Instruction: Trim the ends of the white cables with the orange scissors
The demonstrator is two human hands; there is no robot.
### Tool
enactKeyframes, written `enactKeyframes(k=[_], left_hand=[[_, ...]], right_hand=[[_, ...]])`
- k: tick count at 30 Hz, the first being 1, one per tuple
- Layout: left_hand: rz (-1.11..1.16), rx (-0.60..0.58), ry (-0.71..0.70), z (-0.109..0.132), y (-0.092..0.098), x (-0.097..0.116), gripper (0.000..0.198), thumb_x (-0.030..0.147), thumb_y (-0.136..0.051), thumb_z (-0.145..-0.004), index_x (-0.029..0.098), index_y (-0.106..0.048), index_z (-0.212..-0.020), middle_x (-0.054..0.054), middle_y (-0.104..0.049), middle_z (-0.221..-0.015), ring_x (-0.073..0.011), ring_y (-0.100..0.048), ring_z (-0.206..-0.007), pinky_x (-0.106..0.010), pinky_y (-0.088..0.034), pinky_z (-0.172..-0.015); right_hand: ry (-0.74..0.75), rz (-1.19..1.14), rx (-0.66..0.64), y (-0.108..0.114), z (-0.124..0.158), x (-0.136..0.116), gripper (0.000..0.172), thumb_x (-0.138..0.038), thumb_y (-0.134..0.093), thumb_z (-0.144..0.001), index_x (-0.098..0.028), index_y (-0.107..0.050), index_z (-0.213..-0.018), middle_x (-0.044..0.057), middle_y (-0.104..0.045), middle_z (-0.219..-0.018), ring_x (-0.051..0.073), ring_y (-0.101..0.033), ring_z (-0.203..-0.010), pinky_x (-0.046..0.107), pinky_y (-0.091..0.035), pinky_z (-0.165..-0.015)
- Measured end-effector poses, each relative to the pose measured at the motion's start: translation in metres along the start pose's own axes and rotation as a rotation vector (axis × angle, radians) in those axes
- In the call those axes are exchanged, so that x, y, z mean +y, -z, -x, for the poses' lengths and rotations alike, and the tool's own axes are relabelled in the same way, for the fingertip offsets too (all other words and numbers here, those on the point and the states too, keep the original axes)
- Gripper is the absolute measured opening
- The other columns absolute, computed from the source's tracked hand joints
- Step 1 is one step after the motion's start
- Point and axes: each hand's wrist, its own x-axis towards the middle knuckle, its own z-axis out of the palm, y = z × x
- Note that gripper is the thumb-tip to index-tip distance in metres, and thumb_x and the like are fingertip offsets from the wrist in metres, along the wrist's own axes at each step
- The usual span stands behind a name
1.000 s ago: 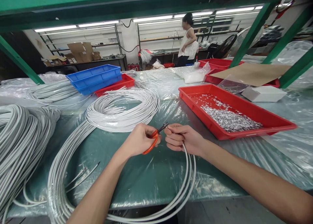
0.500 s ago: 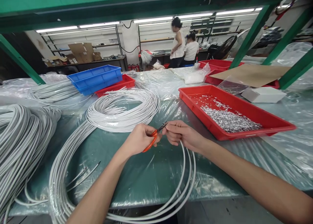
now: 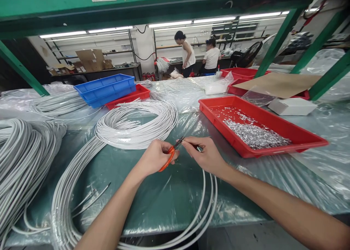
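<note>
Head view: both arms (image 3: 123, 195) slant inward above the counter (image 3: 161, 202). The left hand (image 3: 155, 156) curls round an orange-handled tool (image 3: 170, 154), its dark tips pointing at the right hand (image 3: 206, 154), which bends inward in a tight pinch, gripping white cables (image 3: 216, 186) that loop down beneath it.

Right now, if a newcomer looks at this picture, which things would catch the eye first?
Probably the orange-handled tool comes first, in the left hand near the middle, its dark tips close to the right hand. Next may come the large red tray on the right, with its many small silvery pieces, and the round white coil lying beyond the left hand.
</note>
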Motion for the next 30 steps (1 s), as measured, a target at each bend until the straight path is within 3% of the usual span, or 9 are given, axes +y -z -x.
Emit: enactKeyframes(k=[3, 6, 9, 12, 15, 25, 30], left_hand=[[0.002, 0.006, -0.033, 0.000, -0.001, 0.000, 0.021, 0.026, -0.058, -0.073, 0.015, -0.056, -0.055, 0.002, -0.054, -0.053, -0.0080, -0.045, -0.050, -0.019, -0.031, -0.046], [-0.005, 0.021, -0.054, 0.000, -0.001, 0.001, 0.021, 0.024, -0.056, -0.074, 0.015, -0.055, -0.055, 0.003, -0.052, -0.053, -0.0072, -0.041, -0.048, -0.019, -0.029, -0.045], [-0.015, 0.050, -0.054, 0.000, -0.001, 0.001, 0.022, 0.024, -0.055, -0.074, 0.015, -0.054, -0.055, 0.003, -0.051, -0.051, -0.0068, -0.039, -0.047, -0.019, -0.028, -0.044], [-0.029, 0.067, -0.042, -0.001, -0.001, 0.000, 0.020, 0.023, -0.055, -0.073, 0.015, -0.054, -0.054, 0.004, -0.050, -0.050, -0.0066, -0.038, -0.046, -0.019, -0.027, -0.044], [-0.041, 0.066, -0.056, -0.001, 0.000, -0.001, 0.018, 0.021, -0.054, -0.071, 0.015, -0.053, -0.054, 0.004, -0.047, -0.050, -0.0063, -0.036, -0.046, -0.020, -0.025, -0.044], [-0.100, 0.078, -0.102, -0.001, 0.000, -0.008, 0.021, 0.027, -0.055, -0.073, 0.016, -0.050, -0.055, 0.004, -0.040, -0.052, -0.0077, -0.031, -0.051, -0.022, -0.023, -0.047], [-0.151, 0.127, -0.121, -0.002, -0.001, -0.011, 0.032, 0.033, -0.056, -0.076, 0.018, -0.038, -0.054, 0.004, -0.031, -0.054, -0.0083, -0.026, -0.054, -0.023, -0.020, -0.047]], right_hand=[[0.042, 0.049, 0.063, -0.002, 0.002, 0.002, 0.034, -0.036, -0.056, -0.091, -0.017, -0.061, -0.064, 0.000, -0.049, -0.057, 0.013, -0.041, -0.055, 0.027, -0.031, -0.054], [0.047, 0.059, 0.048, -0.003, 0.002, 0.004, 0.037, -0.036, -0.055, -0.093, -0.017, -0.059, -0.061, 0.000, -0.048, -0.056, 0.013, -0.041, -0.055, 0.027, -0.031, -0.053], [-0.027, 0.016, 0.007, -0.003, 0.001, 0.005, 0.034, -0.036, -0.053, -0.094, -0.017, -0.060, -0.067, -0.002, -0.048, -0.055, 0.012, -0.041, -0.053, 0.026, -0.032, -0.052], [-0.103, -0.089, 0.060, -0.004, -0.001, 0.007, 0.023, -0.038, -0.061, -0.090, -0.017, -0.064, -0.085, -0.002, -0.053, -0.059, 0.012, -0.046, -0.053, 0.025, -0.036, -0.052], [-0.126, -0.167, 0.090, -0.005, -0.002, 0.007, 0.024, -0.039, -0.064, -0.087, -0.017, -0.064, -0.079, 0.000, -0.058, -0.065, 0.012, -0.051, -0.054, 0.025, -0.039, -0.052], [-0.150, -0.266, -0.044, 0.000, -0.003, 0.005, 0.033, -0.043, -0.059, -0.089, -0.017, -0.060, -0.070, -0.002, -0.050, -0.058, 0.010, -0.042, -0.050, 0.024, -0.032, -0.047], [-0.229, -0.424, -0.132, 0.001, -0.008, 0.006, 0.033, -0.047, -0.063, -0.085, -0.016, -0.062, -0.075, -0.005, -0.045, -0.053, 0.009, -0.039, -0.046, 0.023, -0.032, -0.044]])
